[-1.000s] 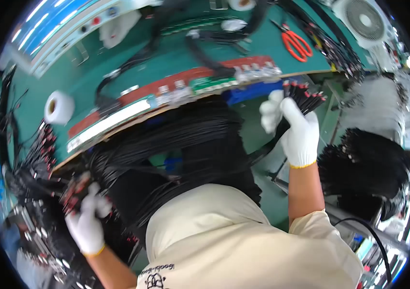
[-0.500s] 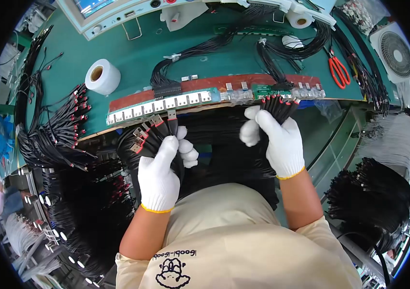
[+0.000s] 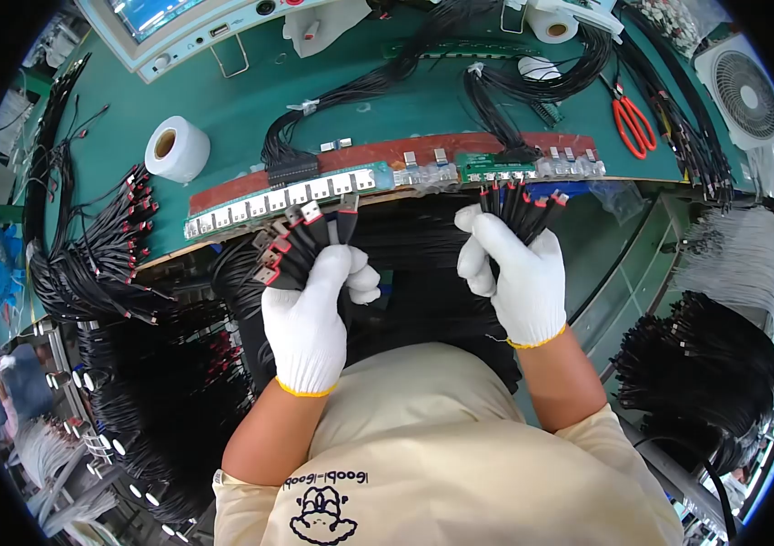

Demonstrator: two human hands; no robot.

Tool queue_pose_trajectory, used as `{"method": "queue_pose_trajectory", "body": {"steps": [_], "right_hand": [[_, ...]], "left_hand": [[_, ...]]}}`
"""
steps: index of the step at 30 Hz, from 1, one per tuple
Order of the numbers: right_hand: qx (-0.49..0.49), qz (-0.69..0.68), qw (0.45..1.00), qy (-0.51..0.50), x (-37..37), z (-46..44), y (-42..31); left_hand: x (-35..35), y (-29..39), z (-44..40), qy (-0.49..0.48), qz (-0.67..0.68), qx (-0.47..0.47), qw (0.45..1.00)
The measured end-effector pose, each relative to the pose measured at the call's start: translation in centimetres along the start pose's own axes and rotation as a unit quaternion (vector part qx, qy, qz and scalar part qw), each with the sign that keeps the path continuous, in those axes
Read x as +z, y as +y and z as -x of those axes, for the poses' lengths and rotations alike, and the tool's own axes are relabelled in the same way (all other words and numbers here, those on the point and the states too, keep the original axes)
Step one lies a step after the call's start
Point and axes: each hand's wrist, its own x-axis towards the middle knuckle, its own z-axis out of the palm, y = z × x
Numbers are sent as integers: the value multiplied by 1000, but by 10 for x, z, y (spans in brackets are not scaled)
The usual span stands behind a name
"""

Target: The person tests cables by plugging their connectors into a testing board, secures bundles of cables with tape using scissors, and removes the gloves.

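My left hand [image 3: 310, 314], in a white knit glove, is closed around a bunch of black USB cables [image 3: 296, 259]. Their metal USB-A plugs with red trim fan out just below a long row of white sockets [image 3: 287, 197]. In my right hand [image 3: 525, 278], gloved too, is another bunch of black cables [image 3: 519, 209]. These end in smaller red-trimmed connectors, close under a green circuit board [image 3: 496, 168]. Both boards sit on a reddish-brown strip [image 3: 351, 156] along the bench edge. The cable lengths below my hands merge with dark bundles.
A roll of clear film [image 3: 178, 150] stands on the green bench [image 3: 251, 100]. Red-handled pliers [image 3: 631, 123] lie at right, near a fan [image 3: 740, 98]. A monitor-like device [image 3: 169, 41] is at the back. Cable bundles [image 3: 105, 246] hang over the left edge; more hang [image 3: 696, 364] at right.
The USB plugs in my left hand have shifted and spread a little, with one now apart on the right. Both bunches stay held. The bench has slid slightly leftward and up in view.
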Motion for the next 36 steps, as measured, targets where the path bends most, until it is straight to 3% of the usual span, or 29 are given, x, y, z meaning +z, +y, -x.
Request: {"method": "queue_pose_trajectory", "body": {"steps": [2, 10, 13, 17, 23, 27, 36], "right_hand": [[4, 7, 1000, 27, 2, 0, 1], [9, -12, 1000, 4, 2, -4, 1], [-8, -8, 999, 44, 4, -1, 0], [-30, -8, 999, 36, 8, -4, -1], [8, 9, 1000, 19, 6, 4, -3], [-6, -17, 999, 27, 0, -2, 0], [-7, -15, 999, 33, 7, -5, 2]], "left_hand": [[5, 0, 2, 38, 53, 10, 998], [12, 11, -4, -38, 84, -40, 995], [8, 15, -3, 16, 30, -38, 999], [-10, 7, 1, -33, 0, 33, 999], [-9, 13, -4, -51, -6, -20, 998], [-4, 2, -3, -9, 15, 23, 1000], [3, 5, -6, -41, 0, 76, 996]]}}
